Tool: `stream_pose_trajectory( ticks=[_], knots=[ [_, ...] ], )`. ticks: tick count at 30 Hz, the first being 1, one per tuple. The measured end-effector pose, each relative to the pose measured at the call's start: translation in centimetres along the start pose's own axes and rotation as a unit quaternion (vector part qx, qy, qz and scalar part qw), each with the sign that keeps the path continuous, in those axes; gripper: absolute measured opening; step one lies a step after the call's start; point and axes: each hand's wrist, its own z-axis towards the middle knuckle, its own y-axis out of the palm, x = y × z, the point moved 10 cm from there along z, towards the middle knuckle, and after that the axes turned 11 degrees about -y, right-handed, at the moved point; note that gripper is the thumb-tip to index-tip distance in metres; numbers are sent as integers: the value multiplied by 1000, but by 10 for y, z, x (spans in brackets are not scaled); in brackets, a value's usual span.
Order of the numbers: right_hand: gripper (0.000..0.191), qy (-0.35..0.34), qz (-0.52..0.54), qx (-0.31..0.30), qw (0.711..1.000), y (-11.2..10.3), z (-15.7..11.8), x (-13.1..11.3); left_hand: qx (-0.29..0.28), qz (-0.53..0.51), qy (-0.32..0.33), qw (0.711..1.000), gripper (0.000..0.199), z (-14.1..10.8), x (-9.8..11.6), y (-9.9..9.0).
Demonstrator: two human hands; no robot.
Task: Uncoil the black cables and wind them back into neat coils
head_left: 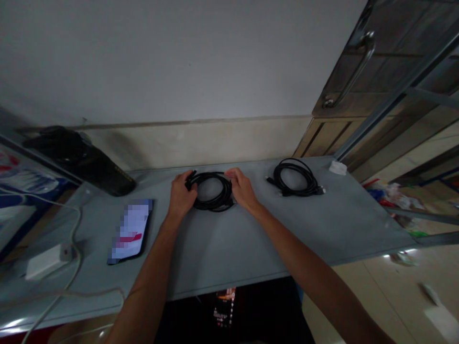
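A coiled black cable lies on the grey tabletop in front of me, between my two hands. My left hand grips the left side of the coil, with thumb and fingers around the bundle near a dark connector end. On the coil's right side, my right hand has its fingers curled and pressed together at the cable's edge. Part of the loops is hidden behind the fingers. A second coiled black cable with plug ends rests to the right, untouched.
A phone with a lit screen lies left of my left arm. Beyond it are a black bottle, a white charger and a pale cord. A small white item sits at the far right corner. A wall borders the back.
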Motion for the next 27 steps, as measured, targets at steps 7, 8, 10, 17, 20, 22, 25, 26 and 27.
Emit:
stream_pose_trajectory(
  ticks=[7, 8, 10, 17, 20, 22, 25, 26, 27],
  knots=[
    [37, -3, -80, -22, 997, 5, -4, 0, -8, -47, -19, 999, 57, 0, -6, 5],
    [37, -7, -84, -28, 996, 6, -4, 0, -10, -57, -22, 998, 56, 0, -7, 5],
    [36, -13, -77, -29, 997, 6, -4, 0, -13, -75, -26, 997, 55, 0, -6, 5],
    [43, -25, -18, -39, 999, 14, -4, -7, -44, -106, -7, 993, 47, -5, 11, 4],
    [42, -46, -21, -61, 997, 19, -5, -12, -38, -98, -1, 994, 41, -6, 14, 4],
    [41, -56, -29, -68, 996, 20, -5, -14, -34, -97, 0, 995, 39, -6, 14, 3],
    [38, -58, -42, -78, 994, 21, -6, -15, -29, -102, -3, 994, 35, -6, 14, 3],
    [36, -58, -44, -80, 994, 22, -7, -16, -25, -105, -5, 994, 33, -6, 14, 2],
    [33, -58, -44, -79, 994, 22, -7, -16, -19, -110, -9, 994, 32, -6, 14, 1]
  ],
)
